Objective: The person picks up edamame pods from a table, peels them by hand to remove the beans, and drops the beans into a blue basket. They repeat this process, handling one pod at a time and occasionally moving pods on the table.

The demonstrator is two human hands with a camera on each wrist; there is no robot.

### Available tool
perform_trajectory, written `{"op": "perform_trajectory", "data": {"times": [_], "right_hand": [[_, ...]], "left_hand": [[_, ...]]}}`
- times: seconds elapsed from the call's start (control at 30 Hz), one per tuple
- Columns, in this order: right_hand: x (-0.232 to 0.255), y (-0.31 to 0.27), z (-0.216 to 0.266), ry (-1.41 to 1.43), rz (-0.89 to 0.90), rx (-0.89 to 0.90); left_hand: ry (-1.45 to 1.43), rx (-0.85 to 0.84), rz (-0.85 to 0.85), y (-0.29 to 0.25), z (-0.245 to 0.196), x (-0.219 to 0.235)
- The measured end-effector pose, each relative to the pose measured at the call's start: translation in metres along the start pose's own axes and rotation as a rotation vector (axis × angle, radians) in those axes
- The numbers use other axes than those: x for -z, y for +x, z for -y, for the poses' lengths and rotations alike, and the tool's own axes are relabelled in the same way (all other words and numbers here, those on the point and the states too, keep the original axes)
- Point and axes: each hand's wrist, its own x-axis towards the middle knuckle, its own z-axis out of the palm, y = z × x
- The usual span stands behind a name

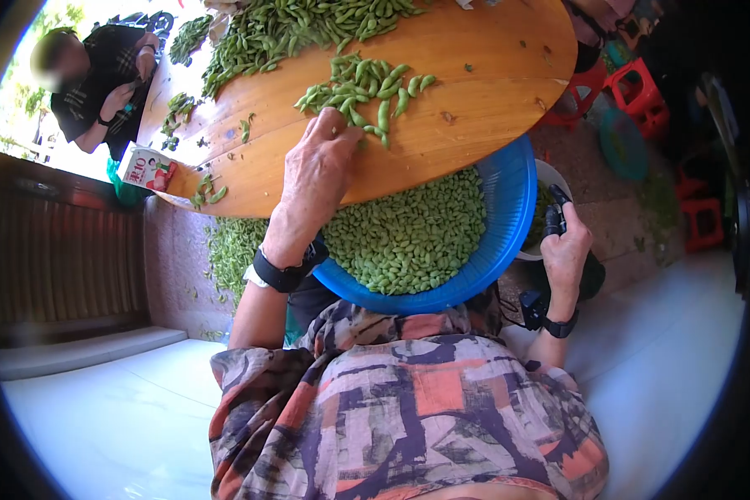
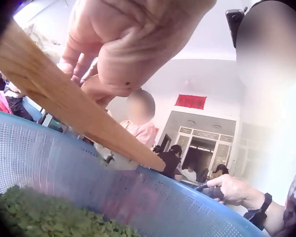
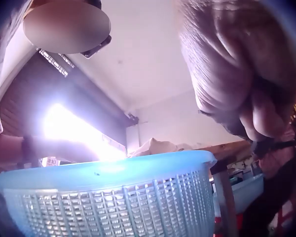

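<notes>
On the wooden table (image 1: 458, 100) lies a small heap of green soybean pods (image 1: 367, 79). My left hand (image 1: 321, 158) grips pods at the heap's near edge with bent fingers, its fingertips hidden beneath it. Against my lap, partly under the table edge, stands a blue plastic basket (image 1: 508, 225) with many shelled green beans (image 1: 412, 233). Beyond the basket's right side, my right hand (image 1: 567, 250) is raised, its fingers bent. Something black (image 1: 552, 218) covers or sits at its thumb and forefinger; I cannot tell whether it is finger covers or a tool.
A larger pile of pods (image 1: 283, 33) spreads over the table's far side. A red and white carton (image 1: 148, 169) sits at the left edge. Beside the basket is a white bucket (image 1: 550, 175). Another person (image 1: 100, 83) works across the table; red stools (image 1: 639, 96) stand at right.
</notes>
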Motion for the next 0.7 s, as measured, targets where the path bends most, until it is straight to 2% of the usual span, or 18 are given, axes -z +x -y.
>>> {"op": "perform_trajectory", "data": {"times": [0.03,0.07,0.1,0.13,0.2,0.23,0.27,0.33,0.37,0.4,0.47,0.7], "right_hand": [[-0.002,0.001,0.004,0.021,0.011,0.001],[-0.004,0.002,0.008,0.021,0.007,0.000],[-0.006,0.003,0.013,0.058,-0.051,0.075],[-0.008,0.002,0.019,0.092,-0.107,0.147],[-0.011,0.000,0.037,0.177,-0.053,0.114],[-0.015,-0.003,0.046,0.383,0.005,0.090],[-0.018,-0.007,0.055,0.590,0.061,0.062],[-0.020,-0.014,0.068,0.808,0.304,-0.042],[-0.023,-0.018,0.074,0.882,0.408,-0.010],[-0.022,-0.018,0.080,0.941,0.560,-0.062],[-0.030,-0.022,0.083,0.943,0.703,-0.125],[-0.044,-0.023,0.072,1.250,0.832,-0.263]], "left_hand": [[0.000,-0.003,-0.001,0.001,0.000,-0.001],[-0.130,0.011,-0.080,0.002,0.000,-0.004],[-0.263,0.024,-0.154,0.003,-0.004,-0.004],[-0.269,0.022,-0.149,0.004,-0.008,-0.002],[-0.422,0.018,-0.183,0.002,-0.019,0.005],[-0.612,0.204,-0.042,-0.007,-0.025,0.004],[-0.619,0.202,-0.035,-0.016,-0.035,0.001],[-1.421,0.527,0.132,-0.033,-0.056,-0.008],[-1.480,0.553,0.223,-0.040,-0.060,-0.015],[-1.557,0.524,0.228,-0.045,-0.066,-0.019],[-1.611,0.568,0.240,-0.052,-0.072,-0.026],[-1.476,0.512,0.222,-0.068,-0.080,-0.039]]}}
